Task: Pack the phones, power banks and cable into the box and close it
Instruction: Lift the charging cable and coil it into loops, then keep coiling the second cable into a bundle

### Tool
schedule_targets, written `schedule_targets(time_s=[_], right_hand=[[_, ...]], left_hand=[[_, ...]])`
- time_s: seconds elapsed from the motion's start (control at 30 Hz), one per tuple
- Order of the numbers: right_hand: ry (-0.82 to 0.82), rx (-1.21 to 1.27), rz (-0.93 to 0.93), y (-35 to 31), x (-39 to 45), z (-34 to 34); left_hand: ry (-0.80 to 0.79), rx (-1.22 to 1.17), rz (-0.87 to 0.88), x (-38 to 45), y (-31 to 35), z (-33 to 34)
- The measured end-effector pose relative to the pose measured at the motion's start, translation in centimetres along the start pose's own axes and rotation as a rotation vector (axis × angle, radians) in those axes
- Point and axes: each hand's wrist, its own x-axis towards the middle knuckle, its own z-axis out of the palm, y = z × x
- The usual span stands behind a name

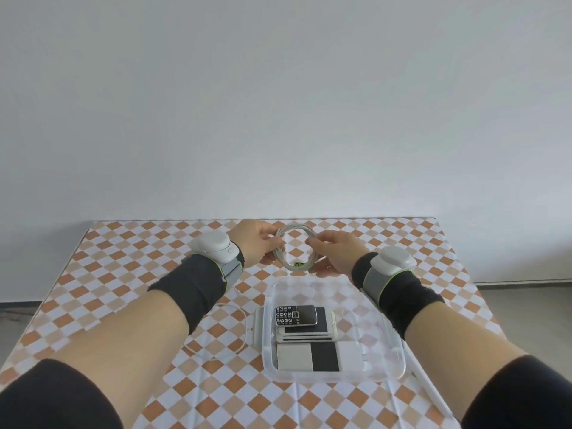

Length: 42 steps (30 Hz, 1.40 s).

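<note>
A white cable is coiled into a ring and held up above the far side of the table. My left hand grips its left side and my right hand pinches its right side. Below them a clear plastic box stands open on the table. Inside it a keypad phone lies on a stack of flat phones. Two power banks lie along the box's near side.
The table wears an orange-and-white checkered cloth. A thin white loop lies on the cloth left of the box, partly under my left forearm. The box's clear lid lies on the table right of the box. A white wall stands behind.
</note>
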Motion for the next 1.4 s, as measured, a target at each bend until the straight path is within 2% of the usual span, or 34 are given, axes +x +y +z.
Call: schedule_targets(time_s=[0.1,0.3,0.47,0.67,0.87,1.03,1.13,1.3,1.4], right_hand=[[-0.002,-0.037,0.048,2.5,-0.3,-0.2],[-0.017,-0.298,0.118,7.8,-0.5,-0.9],[-0.056,-0.266,0.178,11.2,-0.5,-1.1],[-0.074,-0.202,0.224,13.4,-0.3,-0.7],[-0.135,-0.325,0.221,15.4,0.6,0.0],[-0.216,-0.396,0.212,17.0,1.5,1.8],[-0.272,-0.48,0.191,17.7,1.9,3.0],[-0.339,-0.67,0.162,18.0,2.7,4.0],[-0.279,-0.661,0.16,18.2,3.1,4.2]], left_hand=[[0.001,0.008,-0.076,0.0,-1.7,2.1],[-0.094,0.047,-0.202,-0.2,-4.9,6.0],[-0.133,0.11,-0.268,-0.2,-6.6,8.4],[-0.133,0.272,-0.25,-0.3,-8.2,9.8],[0.025,0.378,-0.194,0.0,-8.8,9.8],[0.224,0.105,-0.2,0.1,-9.3,8.8],[0.329,0.034,-0.201,-0.2,-9.7,7.9],[0.403,-0.028,-0.253,-0.8,-10.4,6.5],[0.415,-0.058,-0.274,-1.0,-10.7,6.3]])
